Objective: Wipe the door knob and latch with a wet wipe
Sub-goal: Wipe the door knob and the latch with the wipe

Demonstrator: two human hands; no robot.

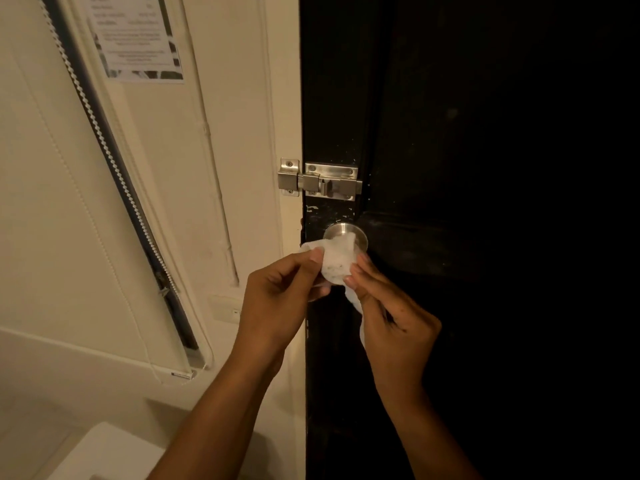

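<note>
Two bare forearms rise from the bottom edge of the view toward a black door. The left hand (277, 299) has its fingers curled inward and pinches the left edge of a crumpled white wet wipe (337, 261) between thumb and fingertips. The right hand (391, 323) grips the wipe's lower right part, its fingertips pressed into the cloth while a loose tail of the wipe hangs down along the palm side. The wipe is stretched between both hands and shows small dark specks on the face turned toward the camera. Its upper edge lies over the lower part of the round brushed-metal door knob (341, 233), so only the knob's top half shows above the cloth; whether the wipe is pressed onto the knob or merely held in front of it cannot be told. The knob sits near the left edge of the black wooden door (485, 168), whose paint is chipped in pale flecks around it. Just above the knob, a silver metal sliding bolt latch (329, 183) is screwed to the door, and its bolt reaches left into a silver keeper plate (289, 176) fixed on the cream door frame (287, 98). To the left of the frame is a cream wall with a pale roller blind (69, 202) and its white bead chain (114, 161) running diagonally. Higher up, a printed paper notice (135, 39) hangs on the wall, its text too blurred to read.
</note>
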